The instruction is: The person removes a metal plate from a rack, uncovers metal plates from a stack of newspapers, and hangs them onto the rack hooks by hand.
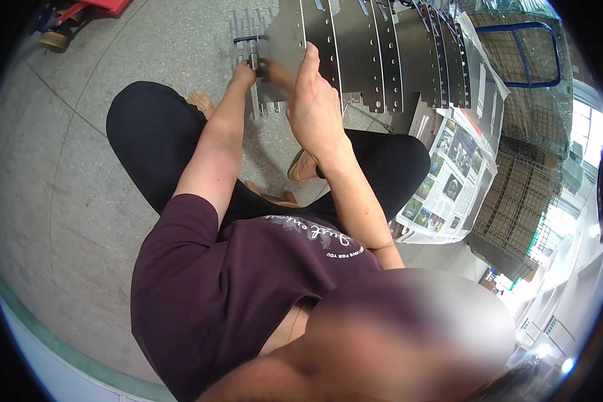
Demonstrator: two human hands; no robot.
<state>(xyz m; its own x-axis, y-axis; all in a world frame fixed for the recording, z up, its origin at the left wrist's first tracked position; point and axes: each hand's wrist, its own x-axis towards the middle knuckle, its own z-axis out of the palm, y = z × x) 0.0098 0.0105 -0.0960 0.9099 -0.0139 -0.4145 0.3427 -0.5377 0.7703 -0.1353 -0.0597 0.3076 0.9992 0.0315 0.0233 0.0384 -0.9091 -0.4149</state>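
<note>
Several flat grey metal plates with holes along their edges stand in a row at the top of the head view. My right hand (pixel 317 110) is at the edge of the leftmost metal plate (pixel 285 33), index finger stretched along it and the other fingers closed round the edge. To the left, my left hand (pixel 245 74) is closed near a slotted metal rack (pixel 238 27) on the floor, beside a small dark part. What its fingers hold is too small to make out. A blurred, hand-like reflection shows on the plate's surface.
My bent legs in black trousers (pixel 144 134) flank the work. Newspaper-covered stack (pixel 449 181) stands at the right, with wire-mesh crates (pixel 516 194) and a blue metal frame (pixel 559 60) beyond. A red object with a wheel (pixel 100 5) sits at upper left on the speckled floor (pixel 67 201).
</note>
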